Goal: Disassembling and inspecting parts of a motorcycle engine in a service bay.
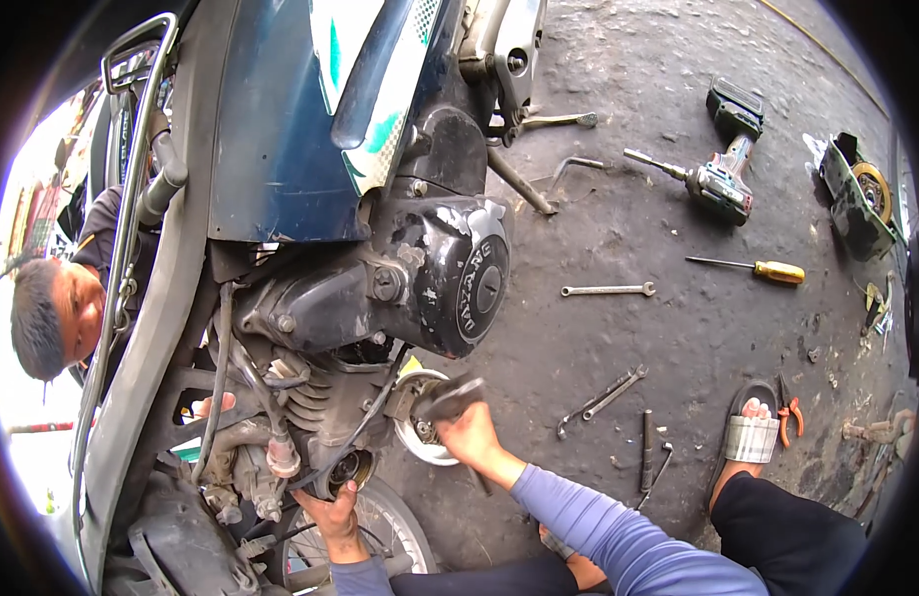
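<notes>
The engine of a dark blue motorcycle (291, 129) fills the left half. My left hand (332, 519) is low on the engine, its fingers closed on the rim of a round metal engine part (354, 471). To its right, my right hand (467, 432) is wrapped round a hammer, whose dark head (450, 397) is blurred and hides part of what lies behind it. Just beyond that hand, a white bowl (442, 457) stands on the ground with small metal parts in it. The scuffed black engine cover (440, 268) is above both hands.
Right of the motorcycle lie a cordless driver (728, 174), a screwdriver (777, 270), a wrench (609, 290), further wrenches (604, 397), a dark bar (647, 447) and orange pliers (792, 417). A tray (845, 204) holds a tape roll. Another person (57, 318) is behind the frame at left.
</notes>
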